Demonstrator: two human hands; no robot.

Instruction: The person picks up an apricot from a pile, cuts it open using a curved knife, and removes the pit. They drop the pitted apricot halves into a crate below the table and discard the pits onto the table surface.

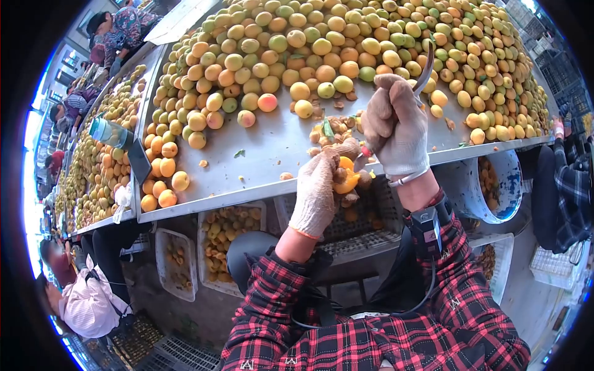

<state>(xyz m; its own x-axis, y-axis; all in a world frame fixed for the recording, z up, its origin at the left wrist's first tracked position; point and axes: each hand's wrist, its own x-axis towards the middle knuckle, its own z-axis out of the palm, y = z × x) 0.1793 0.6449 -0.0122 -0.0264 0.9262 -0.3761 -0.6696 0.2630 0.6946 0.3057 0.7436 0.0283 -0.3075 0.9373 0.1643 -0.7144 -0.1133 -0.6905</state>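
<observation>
The left hand (318, 188), in a worn knit glove, has its fingers (337, 154) curled shut around a cut apricot (346, 176), whose orange flesh shows between the fingers and the thumb. The fruit is held just off the near edge of the counter (260, 154), above a dark slatted crate (365, 226).

Just to the right of those fingers and slightly higher, the right hand (396, 127), also gloved, is closed in a fist around the handle of a knife (427, 65). Its thin curved blade rises past the knuckles towards the fruit heap. The two hands are almost touching at the apricot; whether the knife meets the fruit cannot be told.

Directly beyond the fingers, on the bare metal, lies a small scatter of pits and scraps (331, 130). Further beyond, a great pile of apricots (346, 37), yellow, orange and green, covers the far counter.

Below and left of the left fingers, a white tray of cut fruit (226, 238) sits under the counter. To the right of the right fingers, a white bucket (507, 185) holds more pieces.

Well to the left, a plastic bottle (111, 133) lies at the corner of a neighbouring counter (99, 179) loaded with fruit, and a person in a pale top (90, 303) sits beneath it.
</observation>
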